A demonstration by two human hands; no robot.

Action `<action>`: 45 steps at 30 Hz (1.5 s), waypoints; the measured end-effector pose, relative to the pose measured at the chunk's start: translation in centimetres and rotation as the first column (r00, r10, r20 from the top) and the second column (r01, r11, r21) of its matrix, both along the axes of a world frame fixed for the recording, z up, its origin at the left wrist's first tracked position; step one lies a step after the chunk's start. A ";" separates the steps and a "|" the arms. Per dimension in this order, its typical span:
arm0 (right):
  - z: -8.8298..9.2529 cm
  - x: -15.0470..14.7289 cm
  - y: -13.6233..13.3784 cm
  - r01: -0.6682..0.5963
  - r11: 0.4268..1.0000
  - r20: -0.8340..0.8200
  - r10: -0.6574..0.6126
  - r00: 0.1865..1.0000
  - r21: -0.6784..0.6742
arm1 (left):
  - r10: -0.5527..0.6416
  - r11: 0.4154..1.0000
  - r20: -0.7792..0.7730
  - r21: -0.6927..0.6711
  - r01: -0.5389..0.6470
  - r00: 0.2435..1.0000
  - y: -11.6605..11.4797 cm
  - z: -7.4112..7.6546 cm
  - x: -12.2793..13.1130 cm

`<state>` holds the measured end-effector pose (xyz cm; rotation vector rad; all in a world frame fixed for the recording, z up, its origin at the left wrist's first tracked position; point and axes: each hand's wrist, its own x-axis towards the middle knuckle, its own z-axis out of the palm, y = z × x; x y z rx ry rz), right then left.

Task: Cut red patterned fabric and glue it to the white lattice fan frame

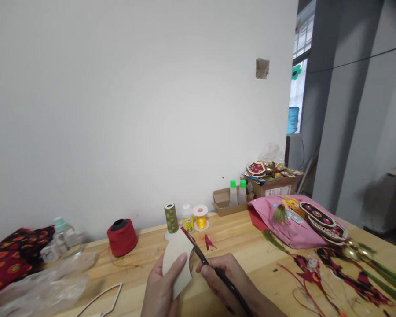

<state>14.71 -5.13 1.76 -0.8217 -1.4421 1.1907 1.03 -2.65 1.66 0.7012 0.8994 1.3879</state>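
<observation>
A curved, cream-coloured card piece [177,257] stands upright in my left hand [161,281], the thumb pressed on its face and the fingers behind. My right hand [226,275] is closed round black-handled scissors [222,279], which point up and left along the card's right edge. At their tip shows a narrow strip of red fabric [185,233] against the card's top edge; I cannot tell whether the blades are apart. Red fabric scraps [209,241] lie on the wooden table [148,259] just beyond my hands.
Along the wall stand a red thread cone [122,237], a green thread spool [171,218], a glue bottle [188,219] and a yellow cord spool [201,218]. To the right lie a pink bag [284,220] and tasselled ornaments. Plastic bags [53,286] and patterned cloth [9,259] cover the left.
</observation>
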 end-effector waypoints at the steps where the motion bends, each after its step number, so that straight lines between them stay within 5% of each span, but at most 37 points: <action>1: 0.0 0.0 0.1 -0.002 1.000 0.040 0.000 0.999 0.029 | 0.002 1.000 -0.002 -0.010 -0.002 1.000 0.0 0.0 0.0; 9: -0.6 0.4 1.1 -0.021 0.998 0.187 0.010 0.982 0.057 | 0.007 1.000 -0.032 0.000 -0.007 0.999 0.3 -0.4 -0.2; 45: -1.4 0.6 1.2 0.032 0.993 0.266 -0.062 0.962 0.114 | -0.018 0.999 0.002 -0.035 0.018 1.000 0.1 0.3 -0.1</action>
